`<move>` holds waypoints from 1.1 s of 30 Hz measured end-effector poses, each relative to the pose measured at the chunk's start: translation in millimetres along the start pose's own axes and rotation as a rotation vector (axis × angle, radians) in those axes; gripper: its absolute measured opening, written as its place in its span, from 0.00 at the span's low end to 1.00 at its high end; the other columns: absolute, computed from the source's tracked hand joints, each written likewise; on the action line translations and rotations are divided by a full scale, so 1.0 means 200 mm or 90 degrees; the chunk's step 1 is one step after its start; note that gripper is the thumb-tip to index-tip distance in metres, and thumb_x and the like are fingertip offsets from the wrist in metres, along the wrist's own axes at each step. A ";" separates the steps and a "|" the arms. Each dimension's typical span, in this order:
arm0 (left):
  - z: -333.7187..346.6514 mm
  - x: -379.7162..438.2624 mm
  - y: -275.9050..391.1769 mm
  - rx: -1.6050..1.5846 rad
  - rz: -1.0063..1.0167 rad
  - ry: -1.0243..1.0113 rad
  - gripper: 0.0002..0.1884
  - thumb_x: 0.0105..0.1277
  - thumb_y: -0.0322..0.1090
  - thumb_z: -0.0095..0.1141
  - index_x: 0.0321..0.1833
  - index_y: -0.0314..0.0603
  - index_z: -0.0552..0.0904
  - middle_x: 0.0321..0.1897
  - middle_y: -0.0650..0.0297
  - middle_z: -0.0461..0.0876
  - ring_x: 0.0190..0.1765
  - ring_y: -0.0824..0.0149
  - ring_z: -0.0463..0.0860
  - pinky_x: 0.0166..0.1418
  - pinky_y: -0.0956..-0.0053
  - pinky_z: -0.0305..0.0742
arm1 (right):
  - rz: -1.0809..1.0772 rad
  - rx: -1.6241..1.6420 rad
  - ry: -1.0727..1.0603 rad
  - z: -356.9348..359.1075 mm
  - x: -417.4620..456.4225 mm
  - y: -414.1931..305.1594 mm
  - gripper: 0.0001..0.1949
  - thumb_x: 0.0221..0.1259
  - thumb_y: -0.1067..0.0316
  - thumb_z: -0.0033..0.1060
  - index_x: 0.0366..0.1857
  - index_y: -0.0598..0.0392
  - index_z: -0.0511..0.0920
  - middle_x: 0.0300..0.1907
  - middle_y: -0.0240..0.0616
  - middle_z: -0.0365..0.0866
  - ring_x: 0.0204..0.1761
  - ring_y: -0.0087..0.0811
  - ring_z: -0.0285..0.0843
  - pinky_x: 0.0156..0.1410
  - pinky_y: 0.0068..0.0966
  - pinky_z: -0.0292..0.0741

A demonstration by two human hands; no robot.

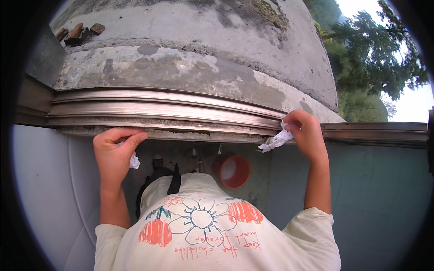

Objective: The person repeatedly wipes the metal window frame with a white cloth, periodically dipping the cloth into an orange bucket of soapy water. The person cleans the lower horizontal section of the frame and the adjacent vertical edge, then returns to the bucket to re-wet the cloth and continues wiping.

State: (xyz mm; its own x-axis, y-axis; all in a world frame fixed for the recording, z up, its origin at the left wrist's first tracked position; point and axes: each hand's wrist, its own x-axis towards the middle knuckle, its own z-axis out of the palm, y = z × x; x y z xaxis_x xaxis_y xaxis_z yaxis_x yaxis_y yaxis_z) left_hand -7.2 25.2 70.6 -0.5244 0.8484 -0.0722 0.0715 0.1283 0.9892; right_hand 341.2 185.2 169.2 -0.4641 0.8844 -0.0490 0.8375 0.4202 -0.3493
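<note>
Before me runs the metal track of a sliding window (169, 110), with parallel rails and dirt along its near edge. My left hand (117, 152) is closed around a crumpled piece of white tissue (134, 162), most of it hidden by the palm; its fingertips are at the near edge of the sill. At the right end of the track, my right hand (305, 133) pinches another crumpled white tissue (278, 138) between thumb and fingers. That tissue lies against the rails and hangs over the sill's near edge.
An orange-red bucket (237, 172) with something pale inside stands on the floor below the sill. Beyond the track is a stained concrete ledge (162, 69), with broken bricks (77, 33) at the far left. A glass pane (373, 189) is at right, a pale wall panel (44, 176) at left.
</note>
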 end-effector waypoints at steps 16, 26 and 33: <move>0.00 0.00 0.00 -0.041 0.022 -0.040 0.05 0.51 0.22 0.70 0.31 0.33 0.88 0.19 0.65 0.84 0.20 0.81 0.74 0.24 0.85 0.66 | -0.393 0.073 -0.006 0.36 0.32 -0.57 0.12 0.40 0.89 0.53 0.26 0.58 0.67 0.24 0.42 0.72 0.29 0.45 0.72 0.32 0.34 0.69; -0.03 0.01 0.02 -0.021 -0.008 -0.082 0.05 0.53 0.26 0.68 0.33 0.37 0.89 0.26 0.62 0.88 0.28 0.78 0.82 0.35 0.81 0.76 | -0.554 0.521 0.114 0.61 0.87 -1.33 0.08 0.45 0.83 0.62 0.27 0.59 0.73 0.29 0.40 0.78 0.33 0.37 0.79 0.40 0.29 0.75; -0.01 0.01 -0.01 -0.043 0.024 -0.077 0.05 0.53 0.28 0.68 0.33 0.39 0.89 0.26 0.59 0.87 0.27 0.76 0.83 0.35 0.80 0.77 | -0.511 0.481 0.098 0.01 0.87 -1.08 0.11 0.51 0.85 0.61 0.38 0.61 0.79 0.35 0.36 0.83 0.40 0.26 0.81 0.47 0.25 0.78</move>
State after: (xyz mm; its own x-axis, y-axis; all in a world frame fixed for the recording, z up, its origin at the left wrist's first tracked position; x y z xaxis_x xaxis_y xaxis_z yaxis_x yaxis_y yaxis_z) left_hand -10.9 26.0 68.5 -0.4165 0.9080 -0.0454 0.0301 0.0637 0.9975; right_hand 77.8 248.5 234.9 -0.7079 0.4489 0.5453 -0.1057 0.6961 -0.7101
